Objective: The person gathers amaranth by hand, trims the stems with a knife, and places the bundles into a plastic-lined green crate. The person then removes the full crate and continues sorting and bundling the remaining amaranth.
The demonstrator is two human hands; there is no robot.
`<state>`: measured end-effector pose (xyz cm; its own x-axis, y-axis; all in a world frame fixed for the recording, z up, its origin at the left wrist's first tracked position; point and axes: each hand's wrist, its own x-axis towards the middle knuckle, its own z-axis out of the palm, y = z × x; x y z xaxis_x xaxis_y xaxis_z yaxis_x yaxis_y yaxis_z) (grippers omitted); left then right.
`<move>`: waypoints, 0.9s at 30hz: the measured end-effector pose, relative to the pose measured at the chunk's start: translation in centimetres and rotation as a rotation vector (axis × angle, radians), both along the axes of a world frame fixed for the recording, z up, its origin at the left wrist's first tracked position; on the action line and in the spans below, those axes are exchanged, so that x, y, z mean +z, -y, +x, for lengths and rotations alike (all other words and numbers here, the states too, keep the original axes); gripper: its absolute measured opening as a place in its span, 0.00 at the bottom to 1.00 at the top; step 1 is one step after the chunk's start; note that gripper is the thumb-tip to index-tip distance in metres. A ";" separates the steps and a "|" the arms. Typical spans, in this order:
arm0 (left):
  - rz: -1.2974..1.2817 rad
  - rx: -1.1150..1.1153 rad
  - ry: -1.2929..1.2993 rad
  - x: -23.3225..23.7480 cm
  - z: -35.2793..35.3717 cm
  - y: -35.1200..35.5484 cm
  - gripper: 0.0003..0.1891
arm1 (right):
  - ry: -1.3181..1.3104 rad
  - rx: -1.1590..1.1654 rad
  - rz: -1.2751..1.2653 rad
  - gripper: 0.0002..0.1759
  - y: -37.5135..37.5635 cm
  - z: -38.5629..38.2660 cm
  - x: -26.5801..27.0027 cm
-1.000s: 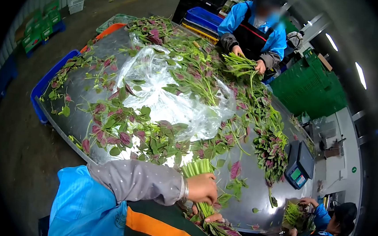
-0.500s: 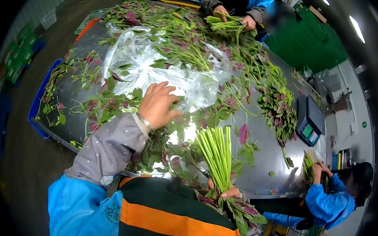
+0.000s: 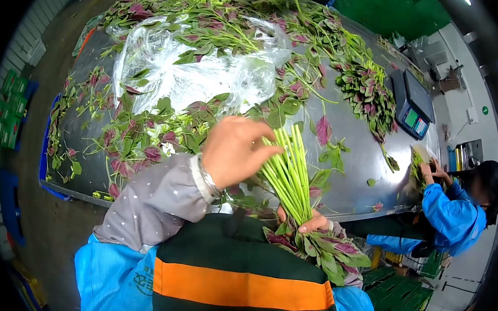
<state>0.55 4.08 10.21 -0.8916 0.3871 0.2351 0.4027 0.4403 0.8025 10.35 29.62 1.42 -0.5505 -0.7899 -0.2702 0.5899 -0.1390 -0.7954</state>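
My right hand (image 3: 315, 221) is wrapped round a bunch of red-and-green leafy greens (image 3: 291, 179), held close against my apron. Its pale green cut stems point up and away from me, while the purple and green leaves hang below the grip. My left hand (image 3: 236, 153), in a grey dotted sleeve, is raised beside the upper stems. Its fingers curve with a gap between thumb and forefinger, the tips right at the stem ends. Behind it, a crumpled clear plastic sheet (image 3: 170, 79) lies on the metal table (image 3: 353, 169) among loose leafy stems (image 3: 145, 141).
A digital scale (image 3: 412, 104) stands at the table's right side, near a pile of leafy bunches (image 3: 366, 89). A co-worker in blue (image 3: 455, 210) handles greens at the right edge. Green crates (image 3: 383, 11) stand beyond the table, and a blue bin rim (image 3: 47, 157) shows at left.
My left hand has come back from over the plastic sheet to the stem ends, its fingers more curled. The bunch stays in my right hand. The view has shifted, cutting off the person opposite.
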 end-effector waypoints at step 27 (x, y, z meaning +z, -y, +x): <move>-0.136 0.059 -0.510 -1.2 -2.9 -0.4 0.17 | -0.067 0.194 0.066 0.36 2.0 -1.7 1.0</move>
<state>-2.32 4.43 8.96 -0.6981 0.3972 0.5957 0.6985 0.5605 0.4449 8.66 27.65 2.43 -0.4088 -0.8646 -0.2923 0.5457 0.0251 -0.8376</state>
